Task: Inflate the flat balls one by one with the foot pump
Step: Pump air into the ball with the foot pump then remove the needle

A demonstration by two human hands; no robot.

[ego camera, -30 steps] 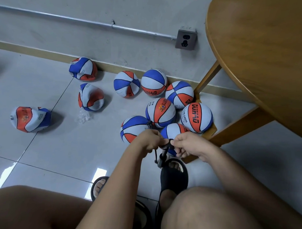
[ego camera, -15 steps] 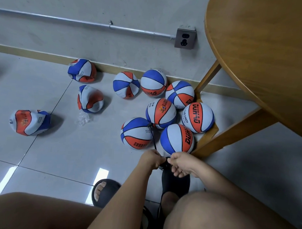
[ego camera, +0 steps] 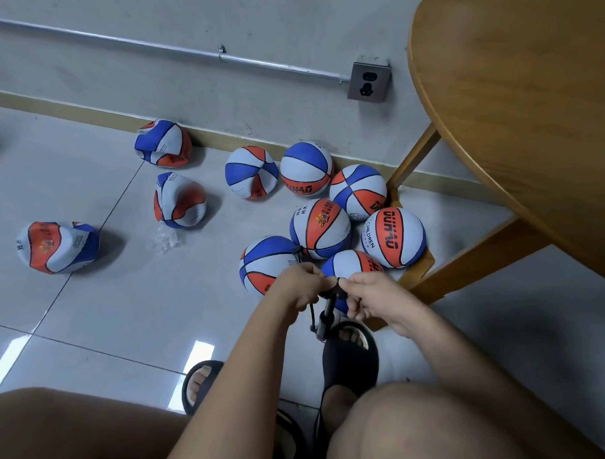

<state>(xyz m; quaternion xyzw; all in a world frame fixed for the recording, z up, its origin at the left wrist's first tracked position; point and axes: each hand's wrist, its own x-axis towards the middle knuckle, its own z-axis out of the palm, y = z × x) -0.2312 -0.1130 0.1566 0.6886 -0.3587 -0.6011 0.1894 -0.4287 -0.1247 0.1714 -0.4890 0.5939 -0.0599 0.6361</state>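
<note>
On the floor ahead of your knees, head view: your left hand (ego camera: 301,287) and right hand (ego camera: 374,297) are each curled tight around the top handle of the pump (ego camera: 323,324), fists side by side. The pump stands with its base at the toe of your black slipper (ego camera: 351,354). Its hose (ego camera: 311,313) leads to the connected ball (ego camera: 267,262), just behind your left hand. Three collapsed balls lie well apart at left: the skirting ball (ego camera: 163,147), the middle ball (ego camera: 179,201) and the far-left ball (ego camera: 57,246). Round balls cluster beside the table leg (ego camera: 413,161).
</note>
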